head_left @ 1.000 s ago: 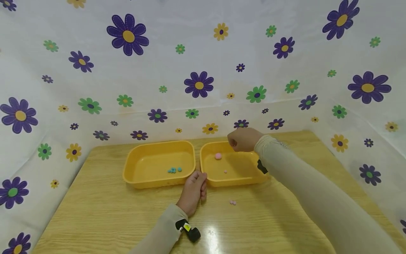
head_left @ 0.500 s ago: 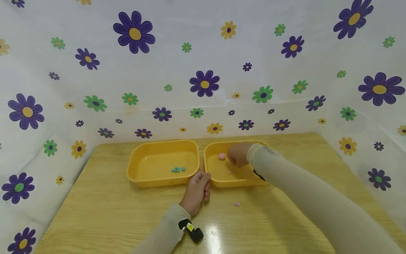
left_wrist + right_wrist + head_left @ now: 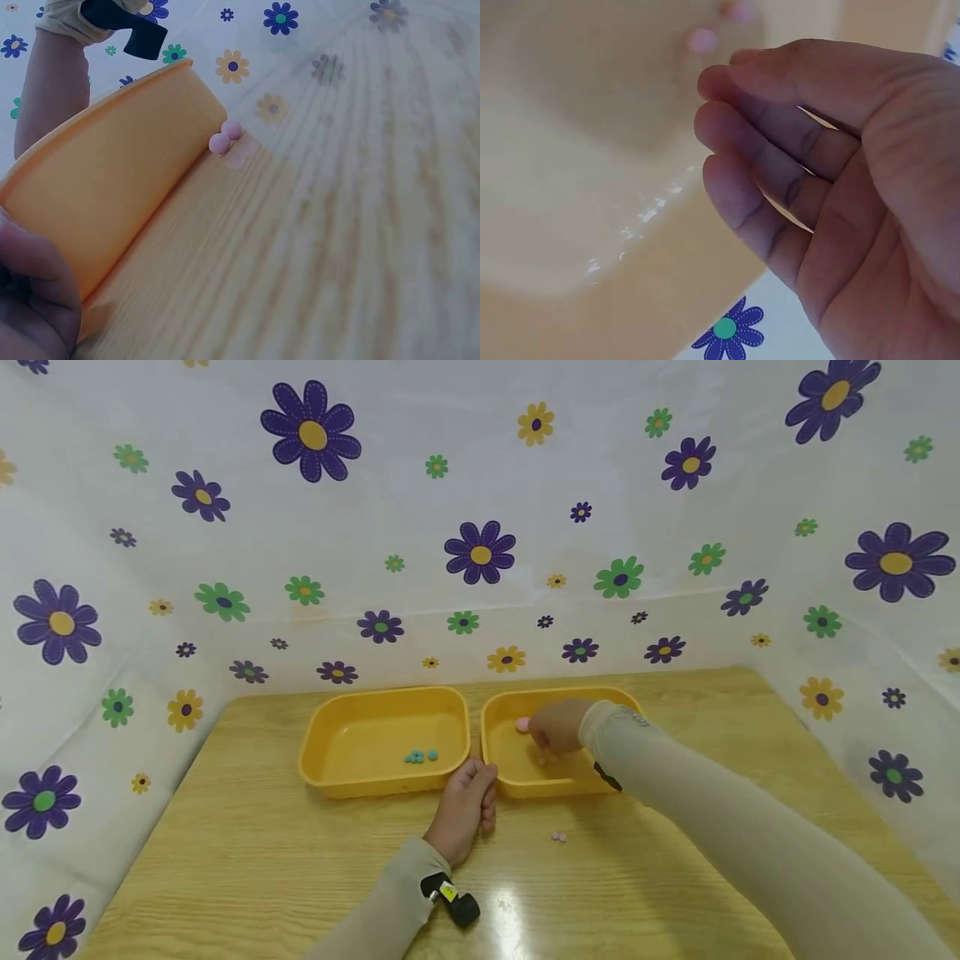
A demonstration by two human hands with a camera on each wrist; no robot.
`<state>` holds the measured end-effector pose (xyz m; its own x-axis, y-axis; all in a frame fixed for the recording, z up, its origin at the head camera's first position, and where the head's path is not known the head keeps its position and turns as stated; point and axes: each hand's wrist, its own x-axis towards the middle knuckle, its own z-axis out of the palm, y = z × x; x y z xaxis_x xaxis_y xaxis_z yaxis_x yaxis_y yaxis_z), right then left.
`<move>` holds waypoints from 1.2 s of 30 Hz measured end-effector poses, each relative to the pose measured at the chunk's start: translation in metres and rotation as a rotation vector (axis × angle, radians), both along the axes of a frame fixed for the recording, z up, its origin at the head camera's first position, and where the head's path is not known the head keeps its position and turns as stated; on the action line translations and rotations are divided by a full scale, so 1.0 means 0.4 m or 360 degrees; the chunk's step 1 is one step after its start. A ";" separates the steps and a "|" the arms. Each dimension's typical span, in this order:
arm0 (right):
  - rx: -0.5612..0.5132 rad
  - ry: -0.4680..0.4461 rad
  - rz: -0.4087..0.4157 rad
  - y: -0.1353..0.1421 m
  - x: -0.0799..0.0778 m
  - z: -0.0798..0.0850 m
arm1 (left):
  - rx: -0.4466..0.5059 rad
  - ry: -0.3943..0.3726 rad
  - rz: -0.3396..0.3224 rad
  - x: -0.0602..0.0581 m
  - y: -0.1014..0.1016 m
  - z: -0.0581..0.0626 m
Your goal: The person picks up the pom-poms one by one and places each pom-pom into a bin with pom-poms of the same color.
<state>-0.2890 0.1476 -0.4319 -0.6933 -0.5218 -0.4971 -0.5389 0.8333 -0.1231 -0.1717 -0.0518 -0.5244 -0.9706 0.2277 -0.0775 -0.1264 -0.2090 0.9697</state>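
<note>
Two yellow plastic trays stand side by side on the table. At the front left corner of the right tray [image 3: 525,791], my left hand [image 3: 459,814] holds the rim, its fingers curled. Inside this tray is my right hand [image 3: 558,727], low over the bottom. The right wrist view shows its fingers loosely bent, thumb near the index fingertip, and no object visible between them. Just beyond those fingertips lie a small pink ball [image 3: 701,40] and another pink piece [image 3: 739,9]. A larger pink ball [image 3: 522,724] sits left of the right hand, partly hidden.
The left tray [image 3: 352,789] holds several small teal balls [image 3: 416,757] and a bigger teal ball [image 3: 432,755]. Two small pink balls [image 3: 558,837] lie on the wooden table [image 3: 225,843] before the right tray. A flower-printed cloth [image 3: 405,510] surrounds the table's back and sides.
My right hand has come down from above the right tray's back rim into the tray, moving slightly left beside the small pink ball. The left hand stays at the tray corner.
</note>
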 end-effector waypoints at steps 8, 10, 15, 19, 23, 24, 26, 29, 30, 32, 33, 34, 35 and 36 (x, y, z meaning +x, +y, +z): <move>-0.0447 0.0205 0.0040 0.028 0.058 0.075 | -0.0006 -0.0004 0.0028 0.001 -0.004 -0.004; -0.0581 0.0295 0.0009 0.036 0.090 0.080 | -0.0014 -0.0003 0.0025 0.002 -0.005 -0.002; -0.0963 0.0527 -0.0089 0.058 0.170 0.082 | -0.0023 0.0005 0.0037 0.003 -0.006 0.004; -0.1177 0.0728 -0.0133 0.082 0.220 0.079 | -0.0019 0.0017 0.0033 0.002 -0.004 0.008; -0.1226 0.0898 -0.0103 0.104 0.262 0.068 | -0.0015 0.0026 0.0027 0.002 -0.001 0.009; -0.1231 0.0913 -0.0103 0.107 0.273 0.065 | -0.0013 0.0027 0.0026 0.002 -0.001 0.009; -0.1245 0.0914 -0.0118 0.115 0.291 0.054 | -0.0011 0.0023 0.0025 0.002 0.000 0.008; -0.1260 0.0896 -0.0114 0.125 0.314 0.036 | -0.0016 0.0023 0.0019 0.003 0.002 0.006; -0.1260 0.0901 -0.0084 0.128 0.319 0.031 | -0.0015 0.0023 0.0020 0.003 0.003 0.005; -0.1254 0.0914 0.0001 0.134 0.325 0.022 | -0.0017 0.0025 0.0022 0.003 0.004 0.003; -0.1246 0.0919 0.0050 0.135 0.327 0.019 | -0.0018 0.0026 0.0022 0.003 0.005 0.002; -0.1240 0.0915 0.0096 0.136 0.328 0.016 | -0.0016 0.0025 0.0022 0.003 0.006 0.001; -0.1223 0.0900 0.0133 0.135 0.330 0.014 | -0.0012 0.0025 0.0024 0.003 0.006 -0.001; -0.1203 0.0867 0.0151 0.133 0.332 0.012 | -0.0011 0.0022 0.0026 0.003 0.007 -0.002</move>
